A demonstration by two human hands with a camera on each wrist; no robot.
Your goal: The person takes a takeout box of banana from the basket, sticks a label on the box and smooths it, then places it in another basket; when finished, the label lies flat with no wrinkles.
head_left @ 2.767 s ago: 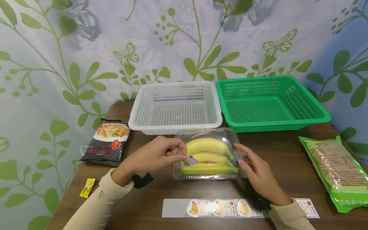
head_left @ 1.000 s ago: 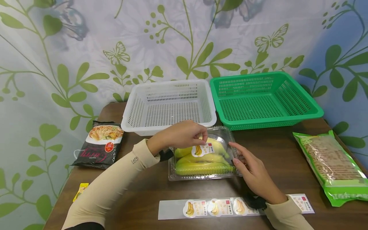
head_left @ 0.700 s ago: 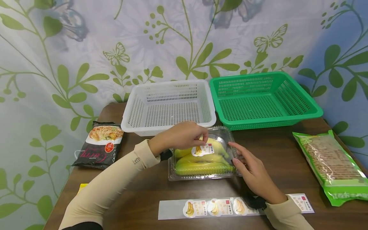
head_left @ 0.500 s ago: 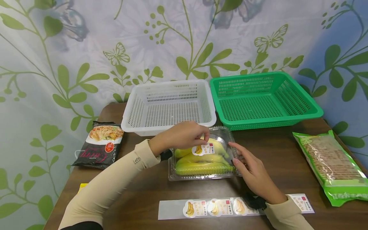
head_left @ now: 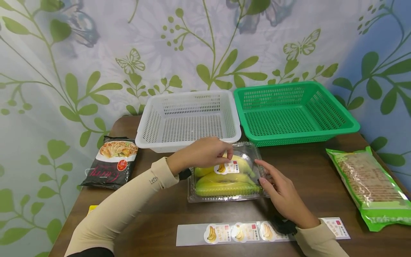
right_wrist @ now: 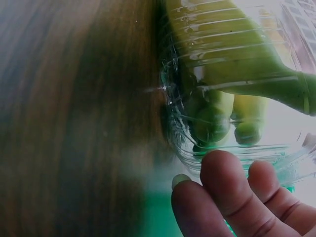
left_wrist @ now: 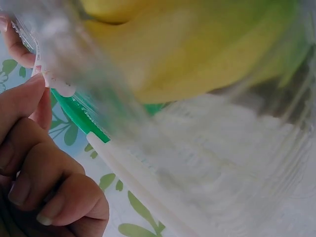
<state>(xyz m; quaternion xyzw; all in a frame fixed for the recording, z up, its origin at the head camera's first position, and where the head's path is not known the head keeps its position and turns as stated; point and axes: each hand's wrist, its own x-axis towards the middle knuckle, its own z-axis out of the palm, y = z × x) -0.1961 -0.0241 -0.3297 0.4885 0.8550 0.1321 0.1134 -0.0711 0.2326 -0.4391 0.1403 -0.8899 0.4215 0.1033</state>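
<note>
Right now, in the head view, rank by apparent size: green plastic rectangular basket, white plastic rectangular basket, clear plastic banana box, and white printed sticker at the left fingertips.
Green basket and white basket: too alike to rank.
Banana box, partly covered.
Sticker.

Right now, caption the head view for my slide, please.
Left hand pinches a banana label over a clear box of bananas; right hand touches the box's side.

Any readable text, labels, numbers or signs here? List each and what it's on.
"Lets": left sleeve, near the cuff.
"Curry": black packet, in script.
Too small or blurred: sticker over the banana box, sticker strip, green-edged bag, black packet's red seal.
Yellow packet: mostly hidden, none legible.
No readable numbers.
</note>
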